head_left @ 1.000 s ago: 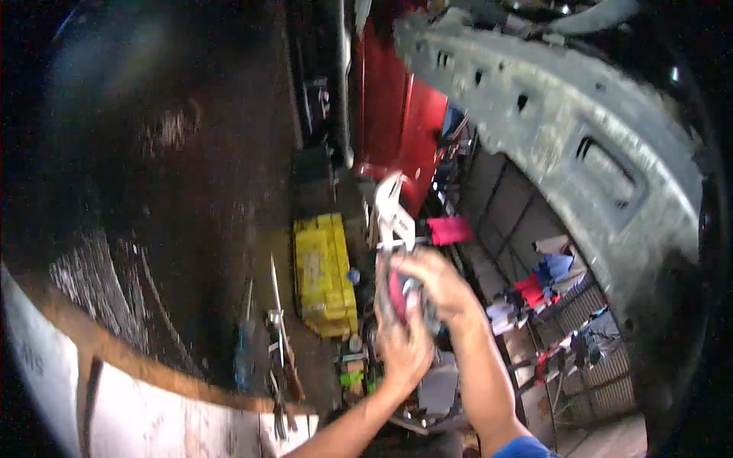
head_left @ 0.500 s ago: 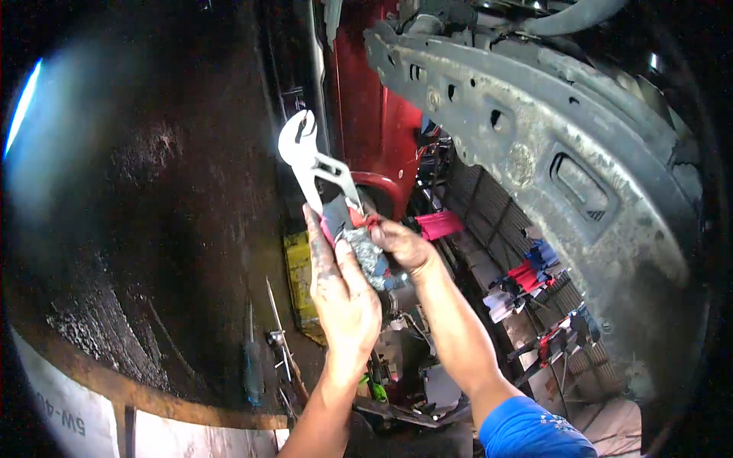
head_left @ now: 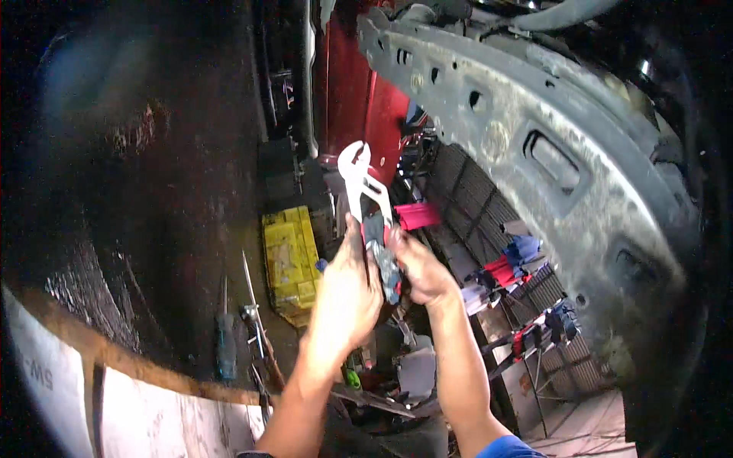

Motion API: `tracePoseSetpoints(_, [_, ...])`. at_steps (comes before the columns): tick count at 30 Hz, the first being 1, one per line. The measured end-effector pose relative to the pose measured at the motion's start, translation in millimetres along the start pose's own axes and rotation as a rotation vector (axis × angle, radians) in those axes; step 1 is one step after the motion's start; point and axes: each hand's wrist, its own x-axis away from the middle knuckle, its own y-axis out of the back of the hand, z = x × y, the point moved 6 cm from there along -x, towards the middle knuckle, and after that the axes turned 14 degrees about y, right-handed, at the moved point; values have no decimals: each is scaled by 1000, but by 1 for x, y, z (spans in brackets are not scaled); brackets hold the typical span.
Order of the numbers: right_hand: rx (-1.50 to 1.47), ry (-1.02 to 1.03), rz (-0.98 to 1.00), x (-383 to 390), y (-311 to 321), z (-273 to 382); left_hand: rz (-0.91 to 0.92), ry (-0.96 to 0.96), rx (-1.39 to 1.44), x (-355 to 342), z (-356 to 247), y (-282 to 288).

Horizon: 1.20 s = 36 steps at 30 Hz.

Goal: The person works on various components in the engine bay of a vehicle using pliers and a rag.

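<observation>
A pair of slip-joint pliers (head_left: 356, 182) points up and away in front of me, its pale metal jaws slightly parted. My left hand (head_left: 345, 294) is closed on one handle, the fingers lying along it. From the other side, my right hand (head_left: 424, 271) closes on the opposite handle, thumb up. Between the handles, held by both hands, is a bunched dark and grey rag (head_left: 384, 263) with bits of red and blue. The red along the handles may be grip or cloth; I cannot tell which.
A grey metal frame rail (head_left: 489, 114) with holes arches across the upper right, beside a red body panel (head_left: 343, 91). A dark greasy surface fills the left, with a screwdriver (head_left: 226, 343) on it. Beyond my hands are a yellow container (head_left: 290, 256) and hanging clothes (head_left: 504, 267).
The pliers and both hands have shifted right and slightly down, and the pliers stand more upright. The view has turned a little, showing more of the yellow container.
</observation>
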Motion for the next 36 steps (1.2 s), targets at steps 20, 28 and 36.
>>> tracePoseSetpoints(20, [-584,627,-116,-251,-93,195,-506,-180,-756,-171,-186,154])
tracePoseSetpoints(28, [-913,692,-396,-335,-58,225,-684,-368,-400,-201,-176,155])
tracePoseSetpoints(36, [-979,798,-559,-376,7,232,-539,-303,-213,-175,-152,121])
